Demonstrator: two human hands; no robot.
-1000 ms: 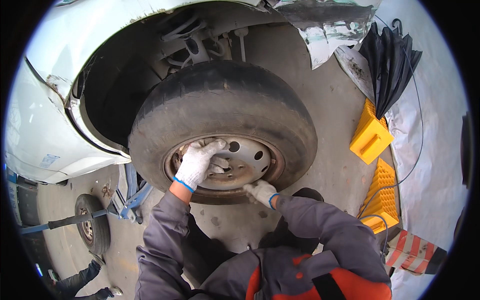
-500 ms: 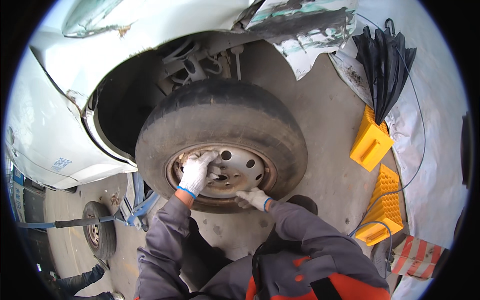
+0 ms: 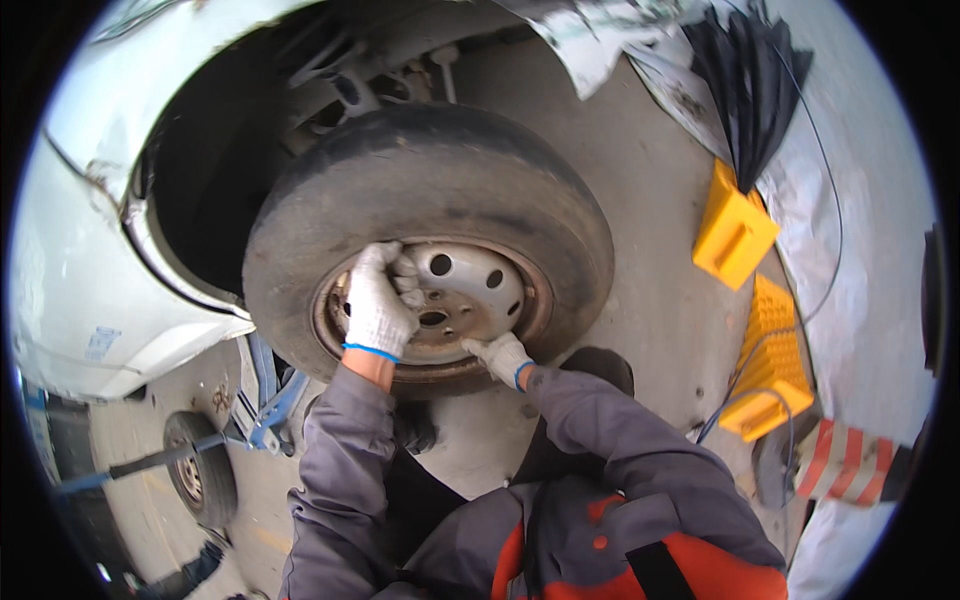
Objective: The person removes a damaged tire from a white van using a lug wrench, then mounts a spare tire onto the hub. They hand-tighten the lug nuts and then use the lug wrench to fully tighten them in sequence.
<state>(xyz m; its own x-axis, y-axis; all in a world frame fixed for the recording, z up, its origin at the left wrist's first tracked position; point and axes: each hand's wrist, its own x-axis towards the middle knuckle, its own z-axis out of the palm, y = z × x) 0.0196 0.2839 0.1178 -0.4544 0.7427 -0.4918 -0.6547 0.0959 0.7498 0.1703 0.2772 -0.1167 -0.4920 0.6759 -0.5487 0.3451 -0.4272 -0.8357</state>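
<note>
A car wheel [image 3: 430, 180] with a worn black tyre and a silver, rust-stained steel rim [image 3: 468, 262] stands tilted in front of the car's open wheel arch. My left hand [image 3: 378, 305], in a white knitted glove with a blue cuff, lies on the left part of the rim. Its fingers are curled over the rim's face, and their tips are partly hidden. Lower right, my right hand [image 3: 502, 360] in a matching glove grips the rim's near edge. Its thumb reaches inside the rim while the other fingers are largely out of sight.
A white car body [image 3: 90, 260] with damaged panels surrounds the arch, suspension parts [image 3: 350, 90] inside. A blue jack [image 3: 265, 410] and another wheel [image 3: 200, 470] are at left. Yellow wheel chocks [image 3: 735, 235], a black umbrella [image 3: 750, 90] and a cable lie right. Another person's sleeve [image 3: 185, 575] shows lower left.
My left hand has shifted up along the rim, its fingers more curled. The right hand stays at the lower edge. The whole scene sits higher in the picture.
</note>
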